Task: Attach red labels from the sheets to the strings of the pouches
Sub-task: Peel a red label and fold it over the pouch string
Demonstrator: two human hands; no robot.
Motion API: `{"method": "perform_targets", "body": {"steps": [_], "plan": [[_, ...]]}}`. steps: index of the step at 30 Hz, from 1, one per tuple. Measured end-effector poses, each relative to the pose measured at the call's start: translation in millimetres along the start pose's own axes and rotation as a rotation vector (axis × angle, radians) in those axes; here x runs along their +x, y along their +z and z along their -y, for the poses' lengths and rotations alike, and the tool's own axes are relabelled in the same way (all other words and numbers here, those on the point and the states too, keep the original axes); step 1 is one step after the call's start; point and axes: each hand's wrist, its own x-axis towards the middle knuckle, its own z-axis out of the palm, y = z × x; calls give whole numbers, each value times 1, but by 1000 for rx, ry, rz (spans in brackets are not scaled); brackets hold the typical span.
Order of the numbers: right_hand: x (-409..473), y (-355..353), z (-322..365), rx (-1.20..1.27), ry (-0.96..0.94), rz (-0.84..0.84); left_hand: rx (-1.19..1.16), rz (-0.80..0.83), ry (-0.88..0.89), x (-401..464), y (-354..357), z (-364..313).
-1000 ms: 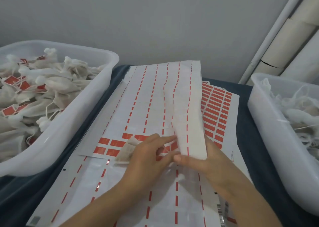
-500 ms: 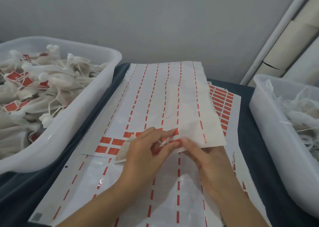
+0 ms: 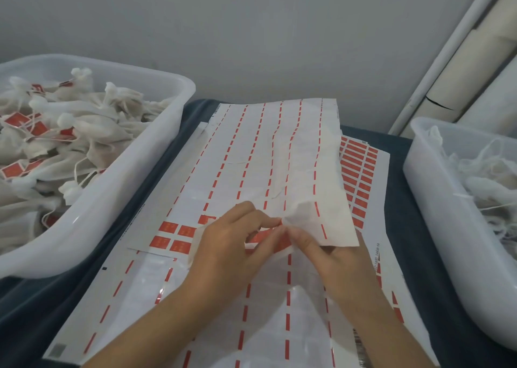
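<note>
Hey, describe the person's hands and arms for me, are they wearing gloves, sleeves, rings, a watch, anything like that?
Both are bare. The left hand and right hand have no gloves, and no rings show on the visible fingers. Both forearms are uncovered as far as the bottom edge of the picture: no sleeves, watch or bracelets in view.

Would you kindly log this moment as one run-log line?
left hand: pinching red label | right hand: fingertips at label, grip unclear | label sheet: mostly peeled | left bin: labelled pouches

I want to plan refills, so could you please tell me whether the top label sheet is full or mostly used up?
Mostly used up: the top label sheet shows bare backing with only thin red strips; a few whole red labels remain at its near edge.
</note>
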Motion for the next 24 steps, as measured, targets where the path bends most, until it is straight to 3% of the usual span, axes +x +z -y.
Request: {"method": "perform_targets", "body": {"steps": [6,13,19,22,24], "plan": [[0,-2,-2,49,35,20,27,10,37,0,1,-3],[-1,-4,1,61,130,16,-93,-55,-115,-1,4,2],[9,-22,-6,99,368,-39,-200,-318,-377,6,-5,0],[12,-38,-3,189,389,94,-245,-356,-368,7,-10,-1],[16,-48,2,257,348,72,-274,-319,-310,5,-10,-5]]}}
